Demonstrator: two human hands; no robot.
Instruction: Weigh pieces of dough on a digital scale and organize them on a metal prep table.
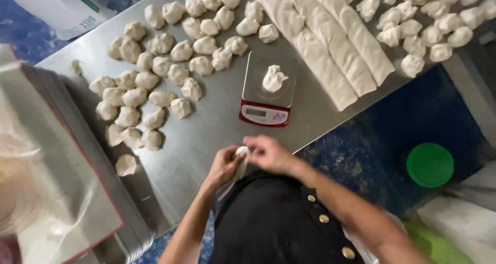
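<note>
Fingers of the left hand [223,166] and right hand [268,153] are closed together round a small dough piece [241,153] just below the scale [267,89] at the counter [206,140] edge, best pinched evenly.

A single head-worn camera looks steeply down from above the person's chest. Both hands, the left hand [223,166] and the right hand [268,153], sit low and central, close to the lens. Beyond them the steel table [206,134] runs diagonally to the top edge; floor shows to the right of the hands.
</note>
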